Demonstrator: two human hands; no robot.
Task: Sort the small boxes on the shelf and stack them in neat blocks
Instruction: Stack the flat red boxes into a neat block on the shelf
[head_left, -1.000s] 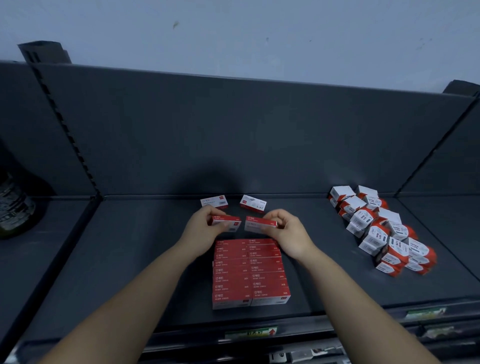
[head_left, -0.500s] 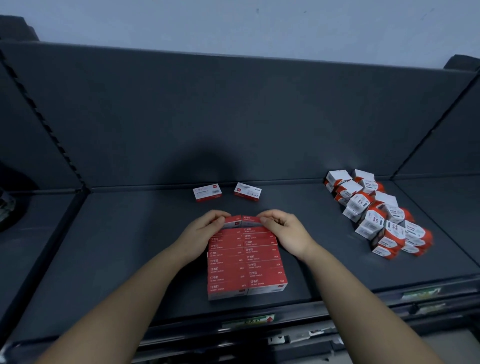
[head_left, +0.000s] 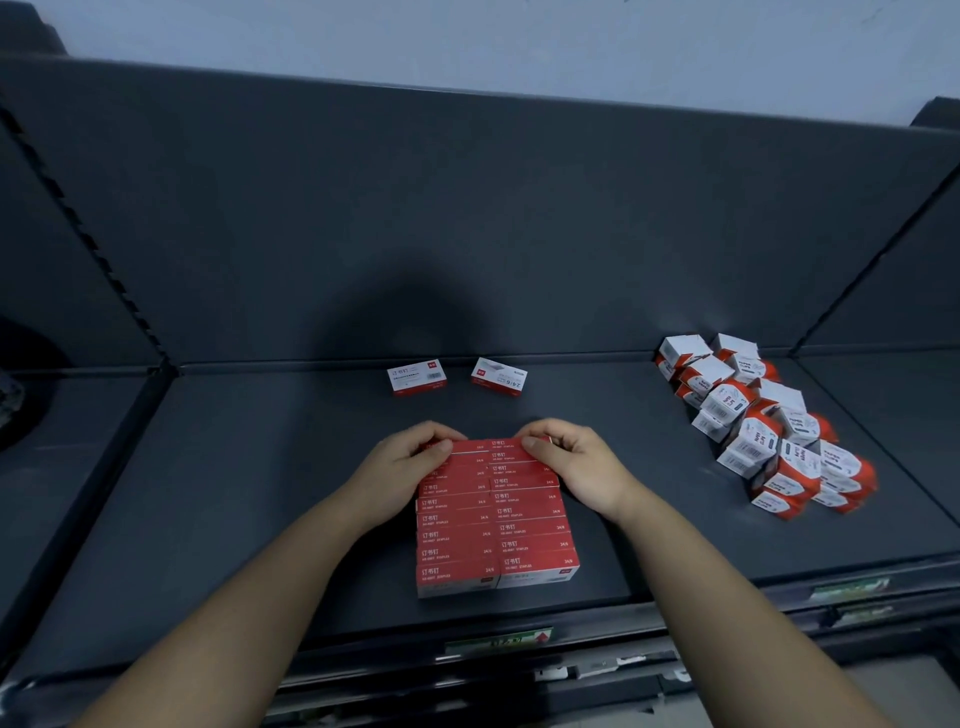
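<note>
A neat block of red staple boxes (head_left: 493, 530) lies in two columns on the dark shelf (head_left: 234, 519), near its front edge. My left hand (head_left: 400, 467) pinches the far red box of the left column (head_left: 457, 448), set against the block. My right hand (head_left: 576, 462) pinches the far red box of the right column (head_left: 506, 446) in the same way. Two loose red and white boxes, one on the left (head_left: 417, 376) and one on the right (head_left: 498, 376), lie apart behind the block.
A loose heap of white and orange small boxes (head_left: 763, 426) fills the shelf's right side. The shelf's back panel (head_left: 467, 234) rises behind, with dividers at both sides. Price labels (head_left: 498, 640) run along the front rail. A dark object (head_left: 10, 395) sits at far left.
Both hands brought a red box each down and toward me, from held apart above the shelf to pressed against the far end of the block.
</note>
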